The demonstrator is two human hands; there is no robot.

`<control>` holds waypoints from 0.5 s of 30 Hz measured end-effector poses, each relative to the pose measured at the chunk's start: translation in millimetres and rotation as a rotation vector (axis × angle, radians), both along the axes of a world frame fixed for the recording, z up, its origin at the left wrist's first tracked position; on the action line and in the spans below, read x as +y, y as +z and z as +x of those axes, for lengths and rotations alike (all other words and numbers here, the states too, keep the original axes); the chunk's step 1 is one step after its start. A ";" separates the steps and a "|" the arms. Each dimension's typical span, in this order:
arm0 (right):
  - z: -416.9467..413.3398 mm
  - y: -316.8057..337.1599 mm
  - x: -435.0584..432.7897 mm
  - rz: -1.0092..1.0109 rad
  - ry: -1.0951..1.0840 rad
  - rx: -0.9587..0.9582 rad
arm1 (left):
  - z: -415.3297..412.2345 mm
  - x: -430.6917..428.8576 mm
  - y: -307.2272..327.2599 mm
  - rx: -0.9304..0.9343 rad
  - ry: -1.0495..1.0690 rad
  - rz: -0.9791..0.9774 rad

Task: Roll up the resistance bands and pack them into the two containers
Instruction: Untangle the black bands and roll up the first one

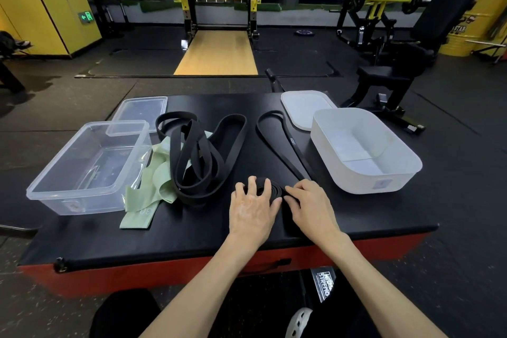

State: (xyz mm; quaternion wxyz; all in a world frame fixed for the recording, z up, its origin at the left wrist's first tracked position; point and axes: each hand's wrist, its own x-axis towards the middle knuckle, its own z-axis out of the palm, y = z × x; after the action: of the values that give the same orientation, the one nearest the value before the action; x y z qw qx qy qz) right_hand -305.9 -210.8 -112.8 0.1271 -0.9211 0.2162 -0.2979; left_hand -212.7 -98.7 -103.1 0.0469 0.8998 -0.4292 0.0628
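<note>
At lower left of the frame the clear tub (68, 204) holds nothing. A green band (153, 181) and a heap of black bands (197, 156) lie just right of it. At lower centre the left hand (253, 206) curls over a half-wound coil (270, 187), gripping it. The right hand (310, 206) seems to pinch the coil's right edge, though its fingers hide the contact. The unrolled tail (291, 141) runs up the frame beside the white tub (356, 187). If either grip eases, the springy coil will likely unwind. A twist in the tail would wind in crooked.

At the left is a clear glossy plastic box (68, 202), at the right a matt white plastic tub (356, 178), between them matt black rubbery bands (179, 145).
</note>
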 end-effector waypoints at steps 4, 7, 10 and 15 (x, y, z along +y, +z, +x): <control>6.5 0.8 1.5 -0.027 0.012 0.061 | -2.6 -1.0 2.2 0.008 0.009 0.021; 3.7 1.3 -1.7 -0.046 0.073 0.081 | -5.7 -0.1 3.5 -0.001 0.012 0.042; 2.2 0.6 -1.6 -0.066 0.128 0.072 | -7.0 0.2 3.8 0.003 0.004 0.047; 4.9 -0.2 -4.4 -0.112 0.146 0.073 | 6.8 7.3 10.7 0.072 -0.140 0.149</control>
State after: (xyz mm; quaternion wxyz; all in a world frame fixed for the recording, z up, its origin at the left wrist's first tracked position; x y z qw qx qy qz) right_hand -300.9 -215.2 -113.0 0.0890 -0.9503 0.1360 -0.2657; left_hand -205.9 -91.3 -92.4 -0.0002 0.8702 -0.4926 -0.0049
